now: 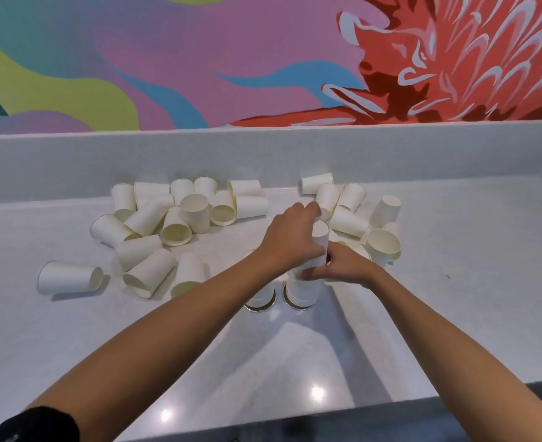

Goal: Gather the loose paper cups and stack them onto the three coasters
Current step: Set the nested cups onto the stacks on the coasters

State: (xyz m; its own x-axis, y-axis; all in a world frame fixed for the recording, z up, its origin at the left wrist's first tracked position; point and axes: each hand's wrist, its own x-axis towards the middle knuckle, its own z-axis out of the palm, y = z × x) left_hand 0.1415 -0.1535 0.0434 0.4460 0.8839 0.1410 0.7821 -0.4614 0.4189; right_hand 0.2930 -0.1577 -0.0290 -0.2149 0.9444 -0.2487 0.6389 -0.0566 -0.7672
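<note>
White paper cups stand in a stack (303, 291) on a coaster (299, 308) just beneath the right hand (339, 266), which pinches its middle, while the left hand (290, 239) curls round the top cup (321, 250), and loose cups (167, 224) lie heaped beyond both, out to either side.

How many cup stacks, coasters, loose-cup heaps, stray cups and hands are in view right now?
Cup stacks: 2 (held stack, other stack)
Coasters showing: 2 (held stack's coaster, other stack's coaster)
Loose-cup heaps: 2 (left heap, right heap)
Stray cup: 1
Hands: 2 (left hand, right hand, both gripping the held stack)
Total: 9
Heaped cups overlap too much to count.
</note>
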